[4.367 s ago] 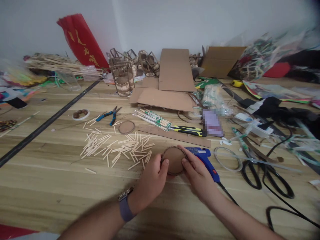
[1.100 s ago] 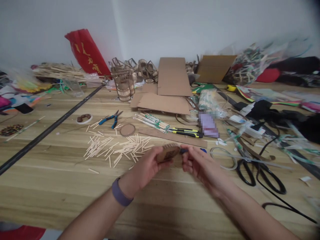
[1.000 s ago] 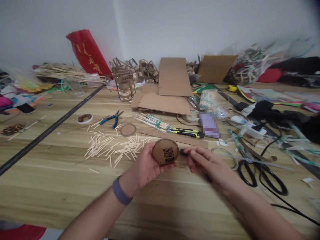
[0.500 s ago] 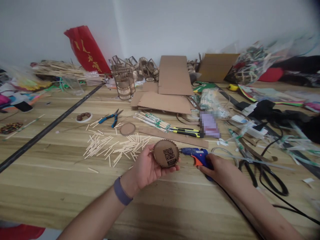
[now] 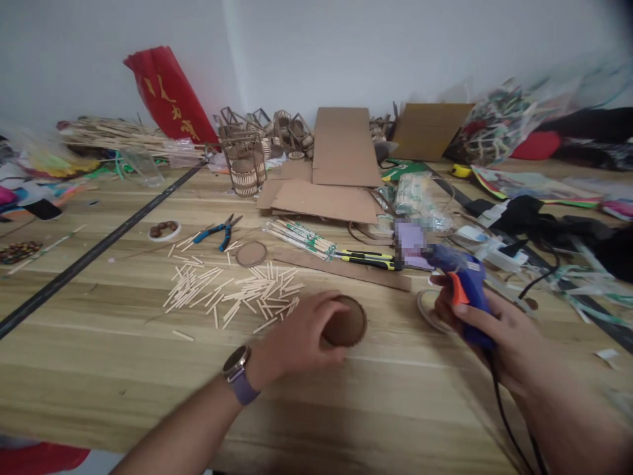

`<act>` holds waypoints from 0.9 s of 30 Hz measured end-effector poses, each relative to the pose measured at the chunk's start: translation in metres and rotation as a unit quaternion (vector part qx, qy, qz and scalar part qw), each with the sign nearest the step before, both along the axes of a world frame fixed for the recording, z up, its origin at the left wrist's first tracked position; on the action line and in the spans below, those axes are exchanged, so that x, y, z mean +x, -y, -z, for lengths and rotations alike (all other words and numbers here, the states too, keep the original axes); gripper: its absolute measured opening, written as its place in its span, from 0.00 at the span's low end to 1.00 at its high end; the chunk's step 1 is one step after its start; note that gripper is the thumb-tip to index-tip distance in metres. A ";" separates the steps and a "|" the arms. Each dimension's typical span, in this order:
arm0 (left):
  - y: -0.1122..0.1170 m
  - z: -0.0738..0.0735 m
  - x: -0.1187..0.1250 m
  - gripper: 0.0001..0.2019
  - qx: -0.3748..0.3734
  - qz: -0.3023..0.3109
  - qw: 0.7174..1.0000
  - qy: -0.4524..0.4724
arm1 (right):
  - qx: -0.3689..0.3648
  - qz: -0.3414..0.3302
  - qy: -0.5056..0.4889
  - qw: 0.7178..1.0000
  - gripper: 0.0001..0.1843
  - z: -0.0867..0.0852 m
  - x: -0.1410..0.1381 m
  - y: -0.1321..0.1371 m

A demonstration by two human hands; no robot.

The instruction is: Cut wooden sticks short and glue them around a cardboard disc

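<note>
My left hand (image 5: 297,336), with a watch on the wrist, lies palm down over a round brown cardboard disc (image 5: 349,324) and grips it low against the wooden table (image 5: 99,369). My right hand (image 5: 487,330) is wrapped round the handle of a blue hot glue gun (image 5: 462,280) with an orange trigger, lifted off the table, its nozzle pointing up and left. Its black cord (image 5: 504,415) runs down past my forearm. A pile of short wooden sticks (image 5: 232,293) is spread just left of the disc.
A second small cardboard disc (image 5: 250,253), blue pliers (image 5: 216,231), packed chopsticks (image 5: 297,237) and a yellow-black cutter (image 5: 368,259) lie beyond. Cardboard sheets (image 5: 341,165) and small stick-built baskets (image 5: 246,173) stand at the back. Black scissors and cables (image 5: 539,264) crowd the right side.
My left hand turned the disc over and lowered it to the table, hiding its printed square code. My right hand took the glue gun and lifted it up to the right.
</note>
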State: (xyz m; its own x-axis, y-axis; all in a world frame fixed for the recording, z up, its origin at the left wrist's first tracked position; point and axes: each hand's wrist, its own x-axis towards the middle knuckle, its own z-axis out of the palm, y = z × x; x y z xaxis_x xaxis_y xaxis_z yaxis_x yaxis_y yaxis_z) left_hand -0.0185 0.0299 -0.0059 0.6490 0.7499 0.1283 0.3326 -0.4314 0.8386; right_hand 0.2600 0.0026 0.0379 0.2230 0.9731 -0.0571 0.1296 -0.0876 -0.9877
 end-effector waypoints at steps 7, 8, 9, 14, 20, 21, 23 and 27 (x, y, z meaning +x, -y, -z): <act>-0.003 0.001 0.002 0.32 0.107 0.027 0.983 -0.148 | -0.014 -0.113 -0.120 0.986 0.14 0.005 -0.017 -0.011; -0.003 0.001 0.003 0.29 0.108 0.000 0.986 -0.130 | -0.008 -0.109 -0.110 0.988 0.14 0.006 -0.019 -0.013; -0.003 0.002 0.003 0.25 0.111 -0.019 0.987 -0.116 | 0.000 -0.104 -0.110 0.988 0.15 0.007 -0.021 -0.014; -0.001 0.008 0.010 0.09 0.128 0.005 0.986 -0.105 | 0.002 -0.087 -0.187 0.978 0.17 0.016 -0.026 -0.019; -0.006 0.013 0.012 0.11 0.145 0.015 0.981 -0.126 | -0.028 -0.080 -0.130 0.988 0.16 0.037 -0.024 -0.017; -0.006 0.012 0.012 0.11 0.151 0.014 0.979 -0.133 | -0.034 -0.081 -0.110 0.990 0.17 0.039 -0.023 -0.017; -0.005 0.010 0.012 0.12 0.160 0.014 0.977 -0.138 | -0.043 -0.084 -0.076 0.993 0.19 0.044 -0.021 -0.017; -0.006 0.001 0.004 0.10 0.177 -0.053 0.970 -0.155 | -0.046 -0.081 -0.064 0.994 0.20 0.045 -0.019 -0.017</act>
